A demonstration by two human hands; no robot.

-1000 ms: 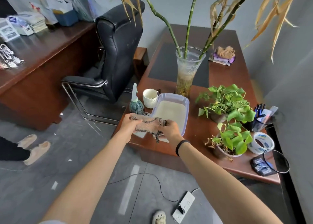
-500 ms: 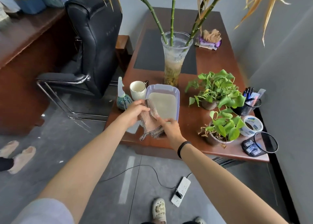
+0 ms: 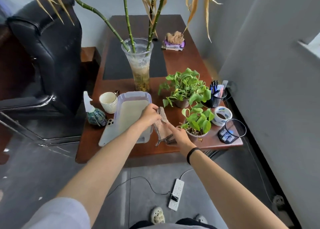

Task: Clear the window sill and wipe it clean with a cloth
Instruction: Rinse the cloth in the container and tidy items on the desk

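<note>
Now left hand [image 3: 149, 115] and right hand [image 3: 179, 137] pinch the beige checker-edged cloth [image 3: 161, 125] above the brown wooden table [image 3: 181, 60], slanting between them; the pale window sill [image 3: 310, 49] lies far right, nearer the right hand.

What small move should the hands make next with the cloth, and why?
Probably fold the cloth into a pad: the left hand and right hand hold it spread out beside the tub, and its lower end hangs loose.
</note>
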